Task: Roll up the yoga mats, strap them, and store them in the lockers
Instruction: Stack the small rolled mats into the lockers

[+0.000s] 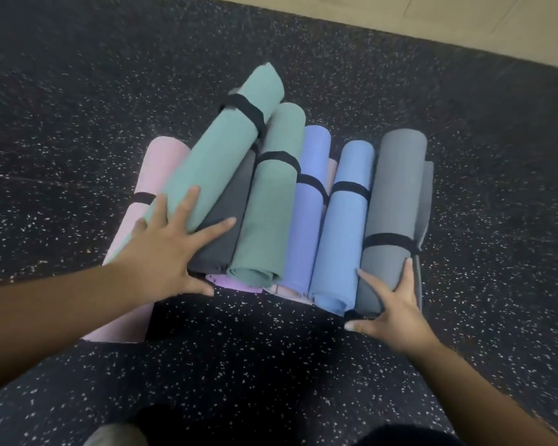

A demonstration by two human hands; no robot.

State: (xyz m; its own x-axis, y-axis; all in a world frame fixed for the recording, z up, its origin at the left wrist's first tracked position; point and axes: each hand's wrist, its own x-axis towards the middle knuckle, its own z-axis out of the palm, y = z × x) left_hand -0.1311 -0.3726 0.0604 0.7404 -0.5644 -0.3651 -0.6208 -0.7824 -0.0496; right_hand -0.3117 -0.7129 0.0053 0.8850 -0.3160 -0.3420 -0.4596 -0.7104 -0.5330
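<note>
Several rolled yoga mats with black straps lie side by side in a pile on the floor. A teal mat [219, 149] lies slanted on top, over a dark grey mat [226, 226] and a pink mat [155, 175]. To the right lie a green mat [268, 214], a purple-blue mat [310, 214], a light blue mat [342, 239] and a grey mat [390, 214]. My left hand [168, 252] presses with spread straight fingers on the near ends of the teal and dark grey mats. My right hand [390, 310] cups the near end of the grey mat.
The floor is black speckled rubber [78, 91]. A pale tiled floor strip [432, 20] runs along the top right. My dark-clothed knees [271, 426] show at the bottom edge. No lockers are in view.
</note>
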